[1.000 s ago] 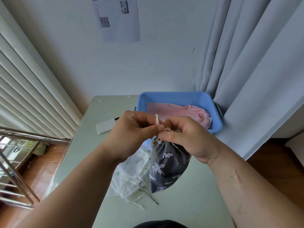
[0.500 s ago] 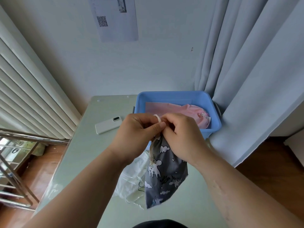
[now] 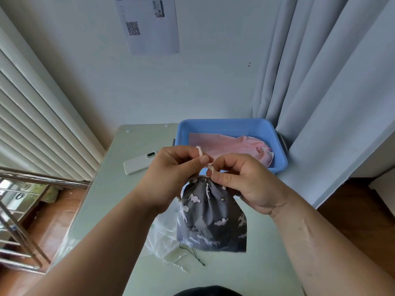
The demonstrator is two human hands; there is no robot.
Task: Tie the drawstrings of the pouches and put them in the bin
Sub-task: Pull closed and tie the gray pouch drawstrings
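White wall (image 3: pixel 203 82), QR-code sheet (image 3: pixel 149 26), pale curtain (image 3: pixel 320 71) right, slatted blinds (image 3: pixel 38 124) left, green table (image 3: pixel 111 189), wooden floor (image 3: pixel 352 210)

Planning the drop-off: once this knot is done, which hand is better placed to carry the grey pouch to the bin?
Probably the right hand: it pinches the drawstring at the neck of the grey pouch, and the blue bin lies on its side. The left hand pinches only the cord higher up.
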